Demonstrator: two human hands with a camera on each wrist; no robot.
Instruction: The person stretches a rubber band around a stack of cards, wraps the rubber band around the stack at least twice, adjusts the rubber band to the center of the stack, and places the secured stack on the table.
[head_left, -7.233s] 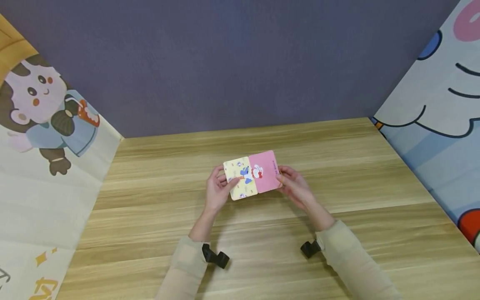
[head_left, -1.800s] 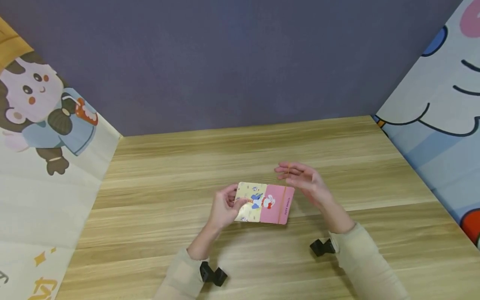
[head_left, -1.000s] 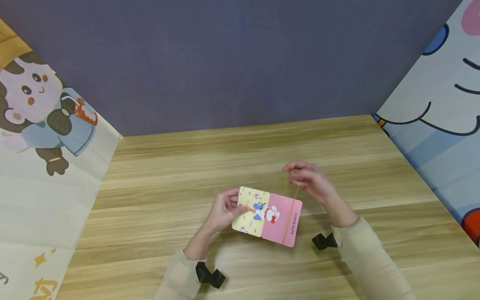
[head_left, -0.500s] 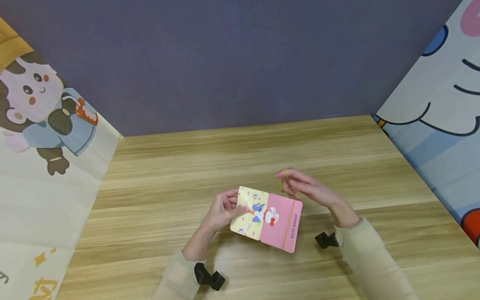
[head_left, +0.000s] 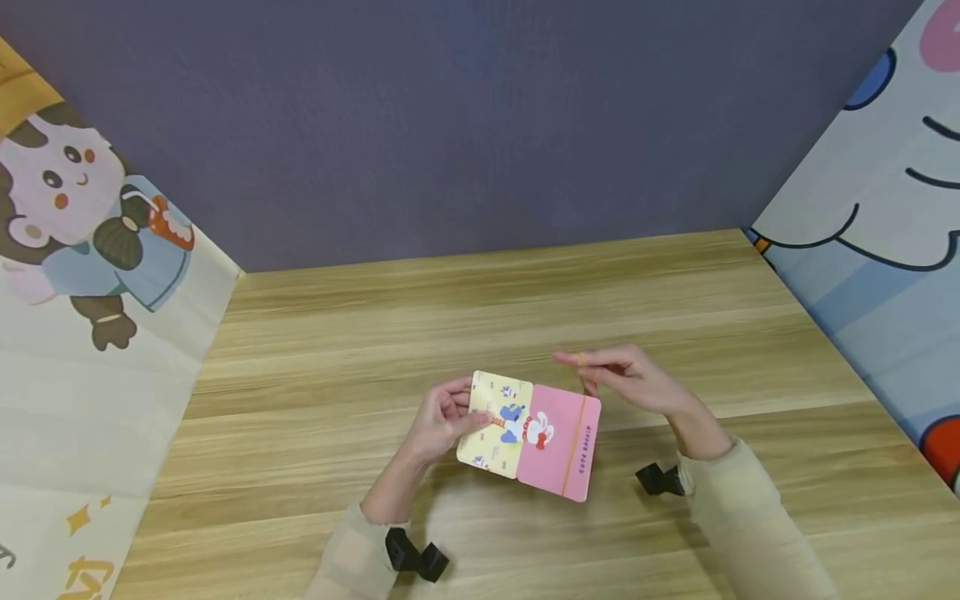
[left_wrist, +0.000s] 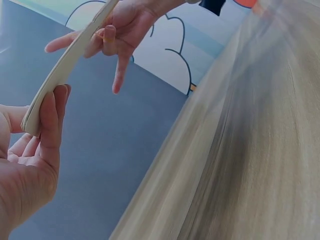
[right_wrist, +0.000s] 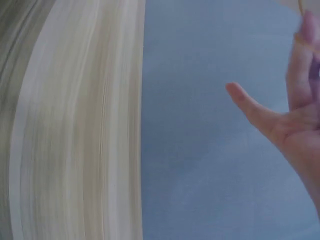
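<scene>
pink-yellow booklet (head_left: 528, 435) in left hand (head_left: 441, 421)

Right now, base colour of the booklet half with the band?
The banded half is pink, best seen in the head view.

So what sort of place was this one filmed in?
Probably a staged recording booth: a wood-grain tabletop, a plain blue-grey back wall and cartoon-printed panels at both sides.
</scene>
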